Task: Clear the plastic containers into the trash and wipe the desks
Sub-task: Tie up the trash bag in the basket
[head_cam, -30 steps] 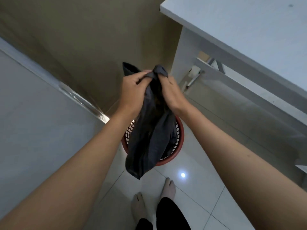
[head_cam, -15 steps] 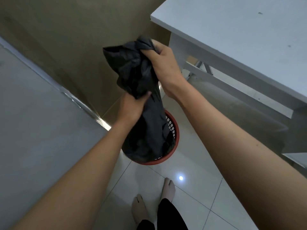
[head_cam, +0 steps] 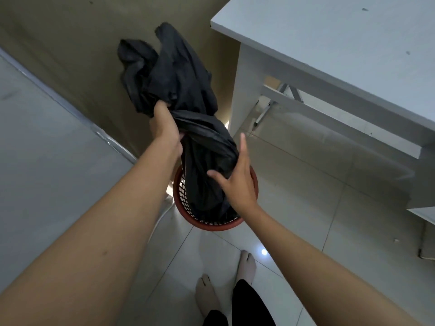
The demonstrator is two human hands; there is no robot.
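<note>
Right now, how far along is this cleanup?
Done: the white desk top in view shows no containers, only a few small specks. In hand: the left hand grips a black trash bag whose lower end sits in the red mesh bin; the right hand touches it with spread fingers. Left: settling the bag and wiping; no cloth is visible.

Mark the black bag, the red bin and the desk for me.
black bag (head_cam: 179, 90): head view, bunched upper part.
red bin (head_cam: 211, 225): head view, near rim.
desk (head_cam: 329, 43): head view, bare top.
</note>
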